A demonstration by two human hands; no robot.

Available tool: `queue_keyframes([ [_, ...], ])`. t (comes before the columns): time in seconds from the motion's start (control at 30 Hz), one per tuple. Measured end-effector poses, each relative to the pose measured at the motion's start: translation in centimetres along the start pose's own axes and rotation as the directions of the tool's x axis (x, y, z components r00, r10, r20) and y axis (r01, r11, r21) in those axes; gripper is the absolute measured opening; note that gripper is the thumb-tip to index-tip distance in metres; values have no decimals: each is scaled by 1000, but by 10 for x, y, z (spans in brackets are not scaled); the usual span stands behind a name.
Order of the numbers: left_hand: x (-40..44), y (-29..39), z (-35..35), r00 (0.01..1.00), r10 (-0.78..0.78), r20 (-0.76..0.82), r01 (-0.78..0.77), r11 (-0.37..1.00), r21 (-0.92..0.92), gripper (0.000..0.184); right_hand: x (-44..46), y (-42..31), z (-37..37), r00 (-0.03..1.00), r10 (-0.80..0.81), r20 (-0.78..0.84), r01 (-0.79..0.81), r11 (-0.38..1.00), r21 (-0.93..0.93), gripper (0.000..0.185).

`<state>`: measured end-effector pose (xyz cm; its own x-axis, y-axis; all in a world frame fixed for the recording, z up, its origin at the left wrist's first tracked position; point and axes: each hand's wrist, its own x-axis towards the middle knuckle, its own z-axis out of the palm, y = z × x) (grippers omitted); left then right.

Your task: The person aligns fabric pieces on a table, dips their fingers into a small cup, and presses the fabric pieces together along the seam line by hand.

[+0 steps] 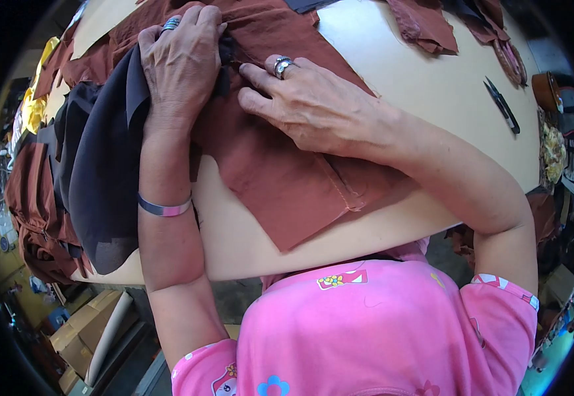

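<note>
A reddish-brown cloth piece point(280, 191) with a light stitched line lies across the table towards my body. My left hand point(183, 66) has its fingers curled down onto the cloth at the upper middle, where brown meets black; the fingertips are hidden. From under it a black cloth point(105, 178) drapes to the left and over the table's front edge. My right hand point(313, 105) is close beside it, fingers bent and thumb and index finger together on the brown cloth. What lies beneath its palm is hidden.
Black thread snips point(502, 105) lie on the pale table point(392, 72) at the right. More brown pieces point(425, 26) are at the far edge. Bunched brown cloth point(33, 198) hangs at the left edge. A cardboard box point(92, 323) stands below, at lower left.
</note>
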<state>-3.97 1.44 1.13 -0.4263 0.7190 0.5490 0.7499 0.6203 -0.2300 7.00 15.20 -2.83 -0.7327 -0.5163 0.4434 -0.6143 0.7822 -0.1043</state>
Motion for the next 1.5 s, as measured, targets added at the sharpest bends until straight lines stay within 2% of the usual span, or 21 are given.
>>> queue_keyframes([
  [0.2, -1, -1, 6, 999, -11, -30, 12, 1000, 12, 9, 5, 1, 1, 1000, 27, 6, -27, 1000, -8, 21],
  [0.3, -1, -1, 5, 1000, -4, -31, 4, 1000, 9, 9, 8, 0, -4, 997, 39, 69, -40, 999, 21, 21],
  [0.4, 1, -1, 3, 1000, 14, -15, -14, 1000, 3, 9, 8, 2, -3, 999, 30, 42, -31, 999, 30, 22],
  [0.5, 1, -2, 4, 1000, 17, -1, -17, 1000, 14, 10, 12, 2, -9, 976, 96, 194, -117, 988, 100, 38],
  [0.6, -1, -6, 10, 999, 29, 15, -29, 999, 44, 11, 13, 2, -6, 970, 118, 212, -140, 986, 89, 39],
  [0.7, -4, -14, 19, 999, 46, 10, -47, 996, 79, 13, 10, 1, -2, 985, 111, 133, -123, 989, 86, 37],
  [0.8, -5, -15, 20, 999, 44, 30, -46, 995, 83, 13, 13, 2, 0, 994, 97, 52, -101, 992, 78, 23],
  [0.87, -5, -14, 23, 998, 11, 67, -15, 998, 58, 13, 18, 5, 2, 990, 122, 66, -128, 986, 106, 23],
  [0.97, -8, -18, 32, 998, 43, 38, -44, 999, 27, 13, 16, 5, 0, 991, 122, 64, -127, 987, 96, 25],
  [1.07, -9, -20, 41, 993, 92, -70, -93, 995, -18, 9, 7, 0, -3, 997, 76, 31, -77, 997, 13, 26],
  [1.2, -10, -18, 41, 998, 49, 30, -49, 999, -3, 11, -22, -12, -18, 999, -12, 31, 16, 993, -117, 27],
  [1.33, -12, -20, 44, 999, 32, 28, -29, 994, -109, 15, -60, -32, -49, 980, -98, 172, 119, 986, -116, 32],
  [1.43, -10, -24, 28, 982, -10, 188, 58, 966, -251, 22, -76, -38, -63, 978, -48, 204, 12, 985, 175, 36],
  [1.47, -8, -26, 16, 969, 29, 245, 52, 947, -316, 35, -77, -39, -65, 976, -53, 213, 12, 982, 190, 37],
  [1.5, -10, -21, 5, 957, 4, 292, 57, 978, -199, 38, -79, -39, -67, 974, -56, 220, 10, 978, 207, 37],
])
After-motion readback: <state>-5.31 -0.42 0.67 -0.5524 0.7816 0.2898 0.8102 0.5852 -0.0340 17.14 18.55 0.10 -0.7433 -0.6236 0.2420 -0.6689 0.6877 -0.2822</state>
